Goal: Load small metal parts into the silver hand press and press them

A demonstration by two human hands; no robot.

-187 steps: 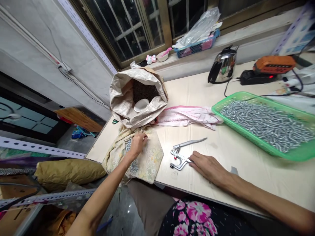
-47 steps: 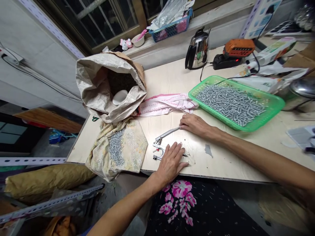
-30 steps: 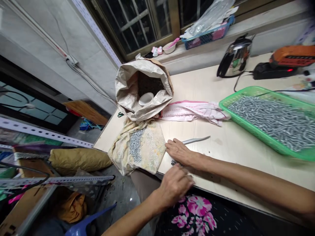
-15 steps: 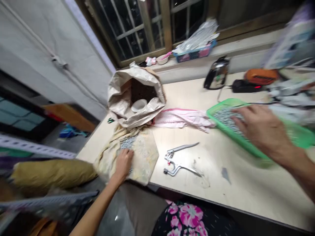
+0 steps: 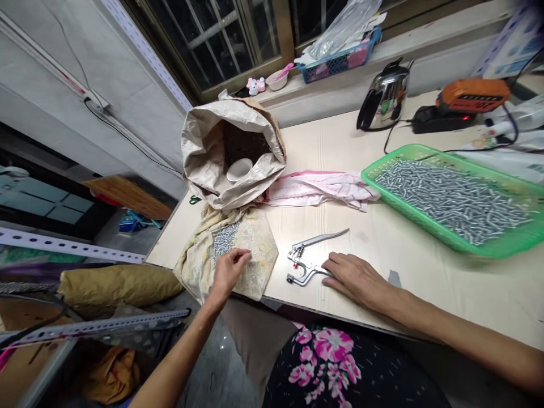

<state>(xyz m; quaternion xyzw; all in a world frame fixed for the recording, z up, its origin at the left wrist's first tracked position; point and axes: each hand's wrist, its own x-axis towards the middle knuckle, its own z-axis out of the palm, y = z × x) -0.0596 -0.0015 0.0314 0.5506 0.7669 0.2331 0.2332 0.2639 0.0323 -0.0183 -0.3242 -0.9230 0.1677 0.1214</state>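
Note:
My left hand point(image 5: 229, 273) is just above the pale patterned cloth point(image 5: 259, 266) at the table's front left, beside a small pile of silvery metal pieces point(image 5: 225, 239). Its thumb and forefinger are pinched together; whatever may be between them is too small to make out. My right hand point(image 5: 357, 281) rests low over the table with its fingers closed around the lower handle of the metal hand-press pliers point(image 5: 308, 272). These pliers lie with their handles spread. My palm and fingers hide the end of that handle.
A green basket point(image 5: 429, 226) full of small metal pieces stands at right. Behind the cloth is an open sack point(image 5: 199, 153) with dark contents and a white bowl point(image 5: 239, 169). A pink-white cloth point(image 5: 318, 190), kettle point(image 5: 385, 96) and orange battery point(image 5: 471, 95) sit further back.
My right hand has moved left and down from the green basket onto the pliers' lower handle. My left hand has lifted slightly off the pile and shifted right, fingers pinched.

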